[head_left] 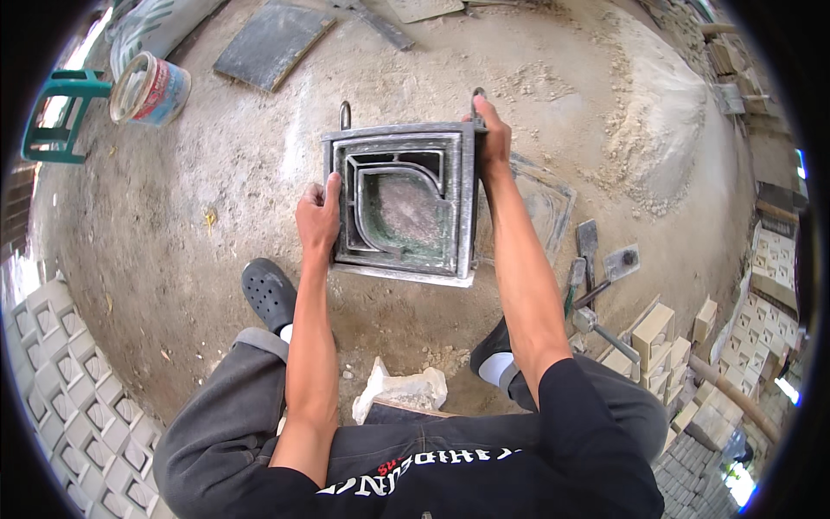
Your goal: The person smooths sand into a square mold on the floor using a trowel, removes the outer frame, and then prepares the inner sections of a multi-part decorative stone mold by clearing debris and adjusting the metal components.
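Note:
A square metal mould [399,132] is held between my two hands in front of me. Curved and straight metal ribs [437,177] cross its inside, and a greyish-green surface shows at its bottom. My left hand [318,218] is closed on the mould's left side, with the thumb up along the edge. At the far right corner my right hand [493,138] is wrapped around the side, its thumb by a metal loop handle [478,93]. A second loop handle [345,116] stands at the far left corner. The fingers under the mould are hidden.
A pale powder heap [661,121] lies far right. Trowels [588,246] and a hammer [596,327] lie on the right, near stacked cast blocks [653,333]. More patterned blocks [65,372] stand at left. A bucket [156,91], green stool [65,117] and dark board [272,43] are far left.

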